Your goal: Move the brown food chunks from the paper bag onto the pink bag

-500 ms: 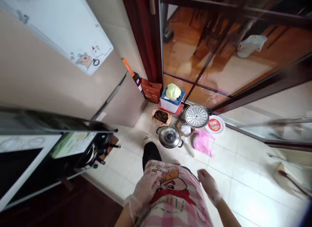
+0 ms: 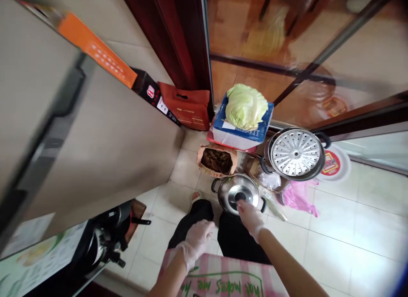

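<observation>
Tiled kitchen floor (image 2: 334, 229), shiny steel lidded pot (image 2: 238, 193), right hand (image 2: 250, 216) grip seemingly on its knob, loosely curled.

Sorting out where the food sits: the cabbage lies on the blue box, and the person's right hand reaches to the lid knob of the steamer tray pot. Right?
Not quite. In the head view the right hand reaches the knob of the lidded steel pot, not the steamer tray. The cabbage does lie on the blue box.
</observation>
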Demonstrator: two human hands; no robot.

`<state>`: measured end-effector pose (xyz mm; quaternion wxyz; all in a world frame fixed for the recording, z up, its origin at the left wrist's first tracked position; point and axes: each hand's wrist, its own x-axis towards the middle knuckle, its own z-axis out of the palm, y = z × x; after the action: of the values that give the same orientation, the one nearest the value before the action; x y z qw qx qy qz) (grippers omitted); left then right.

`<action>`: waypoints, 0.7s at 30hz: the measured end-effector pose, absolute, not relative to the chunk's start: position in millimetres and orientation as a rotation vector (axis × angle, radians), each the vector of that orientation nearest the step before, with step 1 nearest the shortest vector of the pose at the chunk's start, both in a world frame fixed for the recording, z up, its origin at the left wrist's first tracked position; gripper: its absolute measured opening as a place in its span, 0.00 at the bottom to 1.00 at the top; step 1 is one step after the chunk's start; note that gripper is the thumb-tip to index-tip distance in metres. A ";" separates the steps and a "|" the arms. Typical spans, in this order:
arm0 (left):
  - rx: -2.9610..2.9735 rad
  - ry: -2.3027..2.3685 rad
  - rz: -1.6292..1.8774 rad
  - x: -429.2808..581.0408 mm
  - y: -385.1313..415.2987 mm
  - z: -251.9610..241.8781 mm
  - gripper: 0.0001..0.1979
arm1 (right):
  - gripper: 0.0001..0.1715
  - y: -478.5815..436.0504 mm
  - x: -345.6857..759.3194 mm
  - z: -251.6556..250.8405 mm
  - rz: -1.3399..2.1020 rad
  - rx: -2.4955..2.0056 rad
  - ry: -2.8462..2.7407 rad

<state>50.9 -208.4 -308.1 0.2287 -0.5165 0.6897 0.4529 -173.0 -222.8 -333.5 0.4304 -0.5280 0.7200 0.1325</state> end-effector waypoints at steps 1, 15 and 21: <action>-1.424 1.945 1.217 49.1 -224.0 -329.1 0.15 | 0.17 -252.5 -168.3 -356.5 0.339 -1.355 1.785; -1.203 2.303 0.635 29.6 -376.6 -455.2 0.23 | 0.22 -307.2 -248.8 -525.3 0.280 -1.951 1.851; -1.143 2.230 0.444 18.9 -332.3 -465.6 0.14 | 0.20 -272.1 -258.4 -545.3 -0.012 -2.027 1.939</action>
<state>18.9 -332.3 -465.6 0.2941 -0.4294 0.8375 0.1668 -258.4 -272.1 -545.3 0.1674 -0.7125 0.6815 -0.0043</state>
